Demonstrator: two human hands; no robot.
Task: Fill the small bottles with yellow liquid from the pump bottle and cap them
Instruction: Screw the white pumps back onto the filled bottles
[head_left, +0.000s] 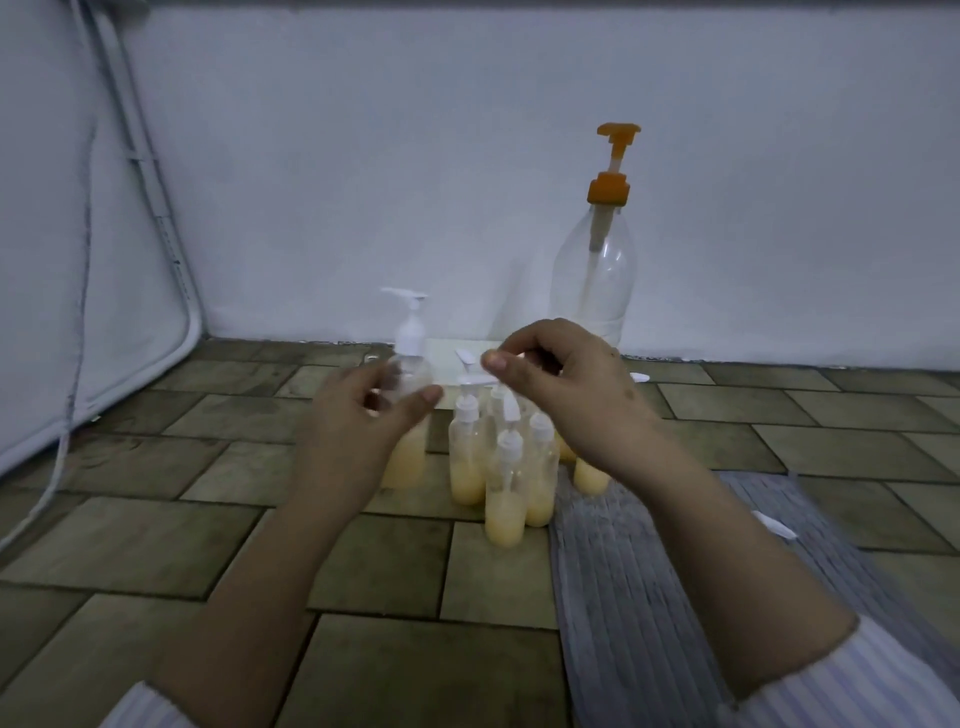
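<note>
Striped sleeves (852, 680) sit nearest me at the bottom edge, both forearms reaching out over the tiled floor (156, 545). I see my left hand (363, 415) curled around the shoulder of a small bottle (408, 410) with a white pump top, part filled with yellow liquid and standing on the floor. My right hand (566, 384) hovers above the cluster of small bottles (511, 467), thumb and forefinger pinched together; I cannot tell whether anything is between them. Those bottles stand close together just beside a grey striped cloth (649, 571), each yellow in the lower part and wearing a white top. Behind them, against the white wall (363, 182), stands the big clear pump bottle (595, 280) with its orange pump, looking almost empty.
</note>
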